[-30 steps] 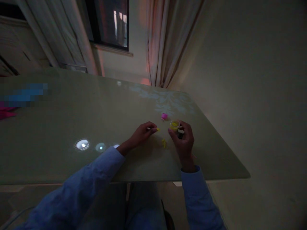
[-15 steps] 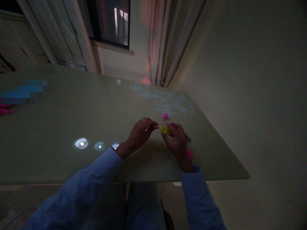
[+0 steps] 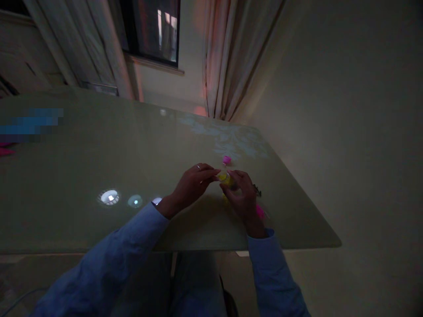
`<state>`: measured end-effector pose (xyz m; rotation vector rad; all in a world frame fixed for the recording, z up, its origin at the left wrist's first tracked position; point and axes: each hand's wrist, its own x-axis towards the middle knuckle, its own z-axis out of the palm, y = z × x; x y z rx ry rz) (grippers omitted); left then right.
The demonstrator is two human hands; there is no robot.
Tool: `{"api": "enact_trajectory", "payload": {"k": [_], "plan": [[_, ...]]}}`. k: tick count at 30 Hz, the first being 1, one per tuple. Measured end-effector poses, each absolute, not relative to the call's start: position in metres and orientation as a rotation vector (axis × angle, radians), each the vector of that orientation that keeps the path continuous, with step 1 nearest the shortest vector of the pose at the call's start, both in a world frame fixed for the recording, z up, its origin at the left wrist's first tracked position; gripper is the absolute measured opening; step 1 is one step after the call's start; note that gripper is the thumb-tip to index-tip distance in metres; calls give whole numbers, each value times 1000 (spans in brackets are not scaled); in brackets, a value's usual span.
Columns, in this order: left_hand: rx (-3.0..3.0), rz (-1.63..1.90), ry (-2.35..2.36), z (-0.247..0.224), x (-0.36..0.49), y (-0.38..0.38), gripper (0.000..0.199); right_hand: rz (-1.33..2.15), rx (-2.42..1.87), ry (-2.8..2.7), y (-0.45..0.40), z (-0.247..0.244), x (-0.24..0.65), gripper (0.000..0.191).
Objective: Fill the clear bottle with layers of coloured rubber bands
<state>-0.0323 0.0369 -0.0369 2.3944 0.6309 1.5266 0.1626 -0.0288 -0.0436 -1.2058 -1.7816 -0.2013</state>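
Observation:
My right hand (image 3: pixel 243 191) grips a small clear and yellow object (image 3: pixel 224 178) above the table; its exact kind is too small and dim to make out. Against the left side of that object, my left hand (image 3: pixel 194 182) has its thumb and fingertips pinched together, with a ring on one finger. A small pink piece (image 3: pixel 226 160) lies just beyond the fingertips. Beneath the right hand, another yellow piece (image 3: pixel 225 199) is partly hidden. Beside the right wrist lie a bright pink piece (image 3: pixel 260 211) and a small dark toothed item (image 3: pixel 257 190).
The glossy table (image 3: pixel 132 154) reflects lamps at its left front and has a pale leaf pattern at the back right. A blurred blue patch (image 3: pixel 31 123) and pink material (image 3: pixel 5 151) are at the far left. A wall (image 3: pixel 357 132) flanks the table's right edge.
My left fingertips have moved slightly further over the yellow object, hiding the yellow tip that stuck out at its left. The object is turned a little. The view has shifted slightly.

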Motion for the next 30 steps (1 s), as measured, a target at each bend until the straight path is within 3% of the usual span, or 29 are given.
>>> {"api": "enact_trajectory", "payload": {"k": [6, 16, 24, 27, 30], "plan": [[2324, 1537, 577, -30, -34, 31, 15, -156, -1206, -1775, -31, -39, 159, 37], [2685, 1338, 612, -38, -34, 28, 25, -75, -1206, -1816, -33, -38, 159, 39], [2393, 1473, 488, -29, -34, 25, 34, 3, -1171, -1713, -33, -36, 156, 34], [2314, 1506, 483, -27, -34, 26, 42, 74, -1213, -1659, -32, -38, 157, 38], [2266, 1428, 511, -31, -34, 29, 69, 140, -1231, -1612, -32, -42, 159, 40]]}}
